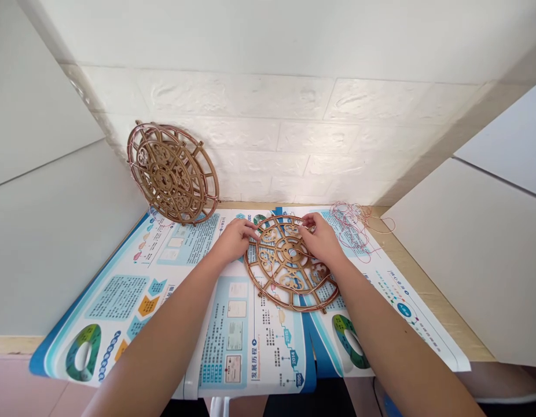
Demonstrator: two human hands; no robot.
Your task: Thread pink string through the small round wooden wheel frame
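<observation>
A round brown openwork disc (292, 253), with spokes and scroll patterns, lies flat on printed sheets. Thin reddish wire (289, 286) runs along its rim and loops across the lower part. At the far left edge of the disc, my left hand (237, 238) is closed, thumb and fingers pinching the rim. My right hand (319, 236) is on the far right edge, its thumb and forefinger pinched together at the wire along the rim. The exact contact at these fingertips is too small to make out. My right hand covers part of the disc.
Several similar discs (172, 174) lean in a stack against the white brick-patterned wall (250, 136) at the left. A loose tangle of thin reddish wire (355, 223) lies at the back right. White panels (476, 231) flank both sides. Printed sheets (164, 289) cover the wooden tabletop (445, 307).
</observation>
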